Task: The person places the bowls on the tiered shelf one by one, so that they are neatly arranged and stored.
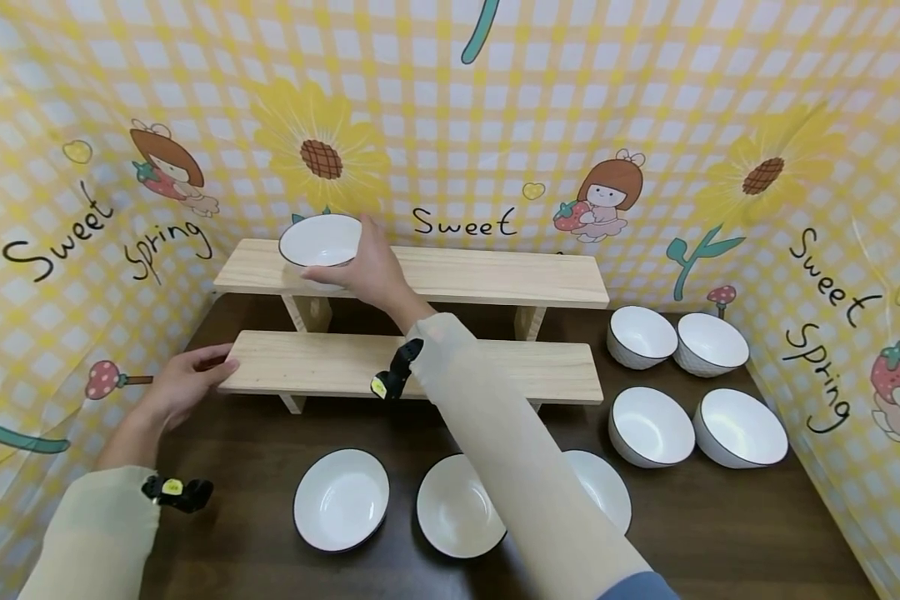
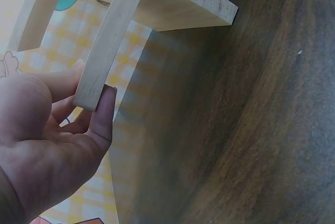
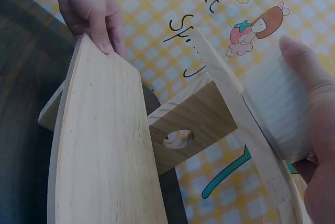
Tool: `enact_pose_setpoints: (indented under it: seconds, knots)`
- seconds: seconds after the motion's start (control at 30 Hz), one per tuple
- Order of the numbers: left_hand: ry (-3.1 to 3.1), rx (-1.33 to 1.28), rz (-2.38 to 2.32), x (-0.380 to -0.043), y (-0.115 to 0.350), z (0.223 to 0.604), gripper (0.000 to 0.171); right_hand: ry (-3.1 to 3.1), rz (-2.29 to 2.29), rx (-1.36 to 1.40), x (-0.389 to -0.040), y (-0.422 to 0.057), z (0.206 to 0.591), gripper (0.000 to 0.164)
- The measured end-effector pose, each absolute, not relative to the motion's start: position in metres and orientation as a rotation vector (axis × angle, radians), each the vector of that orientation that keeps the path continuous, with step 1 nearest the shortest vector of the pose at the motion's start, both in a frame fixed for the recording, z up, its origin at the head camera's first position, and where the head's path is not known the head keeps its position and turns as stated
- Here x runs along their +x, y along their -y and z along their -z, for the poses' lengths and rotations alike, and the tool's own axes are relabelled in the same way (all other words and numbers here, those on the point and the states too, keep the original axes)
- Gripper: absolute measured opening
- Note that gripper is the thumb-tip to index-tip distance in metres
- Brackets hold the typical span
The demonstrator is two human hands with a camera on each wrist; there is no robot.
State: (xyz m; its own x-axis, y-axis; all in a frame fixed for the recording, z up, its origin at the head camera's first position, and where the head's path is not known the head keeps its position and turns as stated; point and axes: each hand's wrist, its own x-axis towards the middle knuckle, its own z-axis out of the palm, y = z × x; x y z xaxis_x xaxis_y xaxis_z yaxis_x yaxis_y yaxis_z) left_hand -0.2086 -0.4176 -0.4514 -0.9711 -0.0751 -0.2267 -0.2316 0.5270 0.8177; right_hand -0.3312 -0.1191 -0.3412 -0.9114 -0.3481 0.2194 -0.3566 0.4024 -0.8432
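Note:
My right hand (image 1: 375,271) holds a white bowl with a dark rim (image 1: 318,240) at the left part of the upper wooden shelf (image 1: 495,275). In the right wrist view the thumb lies along the side of the bowl (image 3: 277,109), close against the shelf board; whether the base bears on the wood is hard to tell. My left hand (image 1: 183,387) pinches the left end of the lower wooden shelf (image 1: 307,362), thumb above and fingers below, as the left wrist view shows at the board's end (image 2: 97,82).
On the dark wooden table (image 1: 247,517) before the shelves stand a left bowl (image 1: 341,500), a middle bowl (image 1: 453,508) and one partly behind my right sleeve (image 1: 603,492). Several deeper white bowls (image 1: 652,427) stand at the right. A yellow checked cloth (image 1: 450,125) surrounds the table.

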Motion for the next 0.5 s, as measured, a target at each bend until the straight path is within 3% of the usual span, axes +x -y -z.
enact_pose_setpoints:
  seconds: [0.23,0.5]
  knots:
    - [-2.587,-0.262,-1.448,-0.209,0.418,0.451,0.073,2.561,-1.664,0.701,-0.331,0.127,0.341,0.109]
    - [-2.607,-0.257,-1.426,-0.208,0.417,0.452,0.072,2.606,-1.655,0.687,-0.33,0.132,0.337,0.118]
